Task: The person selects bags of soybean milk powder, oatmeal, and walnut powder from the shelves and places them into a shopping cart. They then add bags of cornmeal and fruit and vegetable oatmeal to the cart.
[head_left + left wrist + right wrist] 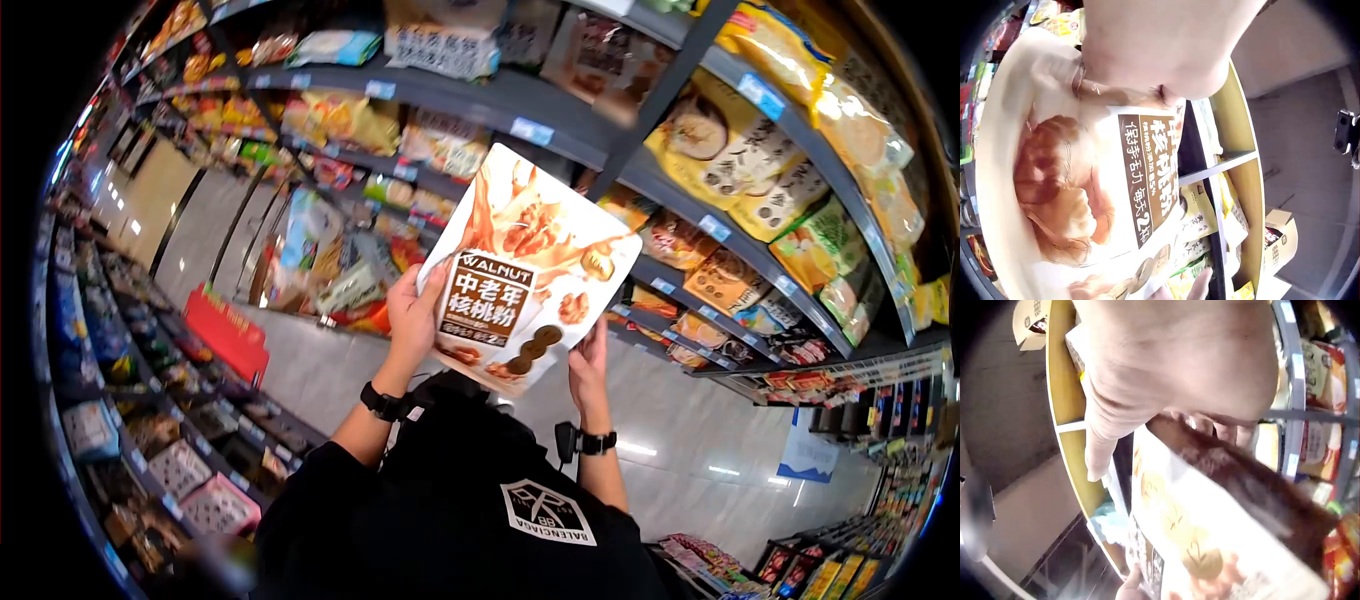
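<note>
A white and orange bag of walnut powder (pixel 590 225), its front printed with walnuts and a brown label, is held up tilted before the chest. My left hand (pixel 410 320) grips its left edge, the thumb lying on the front. At the lower right edge, my right hand (pixel 588 365) holds the bag from the side. In the right wrist view the fingers of the right hand (pixel 1179 362) go behind the bag's brown side (pixel 1235 469), partly hidden, while the thumb points down beside the front. The left wrist view shows the label (pixel 1147 181) close up under the left hand (pixel 1154 50).
Grey store shelves (pixel 560 125) with packaged foods rise ahead and to the right. Another stocked shelf (pixel 170 440) runs along the left. A red sign (pixel 225 335) stands in the aisle at left, over a grey tiled floor (pixel 680 420). Bagged goods fill a bin (pixel 330 250) ahead.
</note>
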{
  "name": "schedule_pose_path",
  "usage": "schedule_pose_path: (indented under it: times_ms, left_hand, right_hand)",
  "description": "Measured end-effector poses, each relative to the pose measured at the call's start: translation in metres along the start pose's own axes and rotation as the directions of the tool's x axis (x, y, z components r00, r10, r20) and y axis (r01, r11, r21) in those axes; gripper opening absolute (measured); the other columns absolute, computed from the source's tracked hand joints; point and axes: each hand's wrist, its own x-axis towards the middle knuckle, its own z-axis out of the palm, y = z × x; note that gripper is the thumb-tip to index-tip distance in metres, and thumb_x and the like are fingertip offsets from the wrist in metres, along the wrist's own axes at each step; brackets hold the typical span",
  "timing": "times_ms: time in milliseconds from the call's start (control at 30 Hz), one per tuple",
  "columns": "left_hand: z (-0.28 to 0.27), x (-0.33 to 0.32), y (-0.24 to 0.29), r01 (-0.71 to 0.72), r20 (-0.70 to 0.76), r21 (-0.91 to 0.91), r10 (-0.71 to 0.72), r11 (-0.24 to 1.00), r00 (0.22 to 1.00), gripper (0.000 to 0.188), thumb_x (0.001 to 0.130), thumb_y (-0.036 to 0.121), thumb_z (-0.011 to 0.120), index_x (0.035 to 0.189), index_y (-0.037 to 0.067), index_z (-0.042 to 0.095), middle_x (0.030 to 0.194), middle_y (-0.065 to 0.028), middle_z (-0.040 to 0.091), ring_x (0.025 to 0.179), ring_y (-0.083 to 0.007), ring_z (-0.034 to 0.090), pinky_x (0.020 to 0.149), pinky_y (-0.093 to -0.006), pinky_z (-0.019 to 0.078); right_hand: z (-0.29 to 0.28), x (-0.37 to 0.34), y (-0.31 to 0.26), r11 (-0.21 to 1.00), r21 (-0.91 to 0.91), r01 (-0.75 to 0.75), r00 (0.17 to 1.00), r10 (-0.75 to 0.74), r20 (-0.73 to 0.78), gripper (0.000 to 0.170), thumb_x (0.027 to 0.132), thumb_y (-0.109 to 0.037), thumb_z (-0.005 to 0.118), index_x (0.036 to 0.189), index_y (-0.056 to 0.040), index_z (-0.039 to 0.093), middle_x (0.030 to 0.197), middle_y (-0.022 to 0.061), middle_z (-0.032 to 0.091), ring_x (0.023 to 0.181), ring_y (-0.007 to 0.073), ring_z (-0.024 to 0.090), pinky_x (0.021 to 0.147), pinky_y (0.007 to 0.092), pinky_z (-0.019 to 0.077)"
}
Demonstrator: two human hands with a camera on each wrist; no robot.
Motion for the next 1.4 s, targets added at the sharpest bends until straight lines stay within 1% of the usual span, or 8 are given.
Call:
schedule_pose_path:
  times_ms: [133,267,467,600,667,833,1100,1400]
  left_hand:
    - [-0.037,-0.039,-0.002,0.126,0.044,0.127,-0.133,0.984,0.99,0.024,0.099,0.021,0.063,0.112,0.0,0.068,0.104,-0.0023,0.071,0.09,-0.0064,0.062,0.082,-0.0238,0.0496]
    - [-0.077,-0.06,-0.008,0.12,0.191,0.361,-0.199,0.925,0.961,0.025,0.097,0.022,0.065,0.102,-0.002,0.068,0.091,-0.0015,0.068,0.083,-0.006,0.057,0.075,-0.0255,0.0476]
    - [-0.129,-0.055,-0.01,0.07,0.126,0.462,-0.144,0.884,0.982,0.05,0.088,0.022,0.073,0.126,-0.002,0.053,0.111,-0.0115,0.065,0.101,-0.016,0.06,0.088,-0.0329,0.0487]
    - [-0.169,-0.034,0.009,-0.034,-0.059,0.769,0.125,0.638,0.99,0.09,0.074,0.032,0.083,0.145,0.001,0.037,0.147,-0.0239,0.042,0.137,-0.0361,0.041,0.106,-0.0448,0.0389]
    - [-0.185,-0.018,0.038,-0.239,0.187,0.873,0.161,0.425,0.969,0.093,0.073,0.039,0.083,0.146,0.003,0.038,0.145,-0.0202,0.043,0.136,-0.0372,0.04,0.11,-0.046,0.0364]
    - [-0.233,0.025,0.054,-0.281,0.408,0.749,-0.082,0.6,0.909,0.032,0.083,0.035,0.073,0.096,0.006,0.071,0.082,-0.0165,0.069,0.078,-0.0383,0.064,0.072,-0.043,0.0505]
    - [-0.289,0.065,0.055,-0.402,0.468,0.74,0.016,0.539,0.883,0.021,0.09,0.027,0.064,0.088,0.006,0.067,0.082,-0.013,0.067,0.078,-0.035,0.064,0.066,-0.0445,0.0484]
    - [-0.361,0.081,0.015,-0.252,0.23,0.943,0.123,0.216,0.965,0.015,0.09,0.023,0.06,0.082,0.011,0.063,0.078,-0.0114,0.064,0.075,-0.0326,0.066,0.062,-0.046,0.0512]
  right_hand:
    - [0.028,0.006,0.014,0.993,0.084,-0.082,0.932,0.106,-0.347,0.069,0.089,-0.009,0.075,0.146,-0.0035,0.038,0.131,0.0108,0.057,0.115,0.0181,0.058,0.1,0.0319,0.0462]
    - [0.036,0.007,0.024,0.99,-0.011,-0.138,0.93,0.126,-0.346,0.02,0.091,-0.009,0.073,0.107,0.0009,0.066,0.098,0.0064,0.071,0.087,0.0122,0.066,0.083,0.0264,0.052]
    - [0.062,-0.002,0.031,0.911,-0.409,-0.063,0.981,-0.019,-0.194,0.02,0.091,-0.013,0.073,0.101,0.0044,0.071,0.097,0.0093,0.073,0.085,0.0112,0.066,0.082,0.0269,0.0515]
    - [0.103,-0.002,0.047,0.767,-0.638,-0.063,0.996,0.005,-0.093,0.022,0.091,-0.015,0.075,0.095,0.0061,0.071,0.086,0.0055,0.072,0.075,0.0108,0.063,0.072,0.026,0.0501]
    - [0.119,0.004,0.058,0.584,-0.811,0.035,0.997,0.038,0.071,0.02,0.09,-0.015,0.075,0.088,0.0054,0.073,0.081,0.0013,0.068,0.071,0.0084,0.057,0.066,0.0243,0.0455]
    - [0.177,0.022,0.087,0.457,-0.886,0.08,0.973,0.157,0.169,0.016,0.088,-0.01,0.075,0.088,0.0054,0.073,0.074,0.0024,0.063,0.07,0.0096,0.055,0.064,0.0252,0.0436]
    - [0.226,0.052,0.149,0.333,-0.932,0.147,0.977,-0.193,0.085,0.03,0.088,-0.022,0.076,0.107,0.0017,0.072,0.125,0.0172,0.064,0.115,0.0302,0.061,0.099,0.0383,0.0456]
    - [0.195,0.01,0.158,0.402,-0.91,-0.097,0.989,-0.067,-0.135,0.027,0.096,-0.026,0.067,0.111,-0.0044,0.072,0.131,0.0161,0.06,0.108,0.0228,0.063,0.079,0.0303,0.0532]
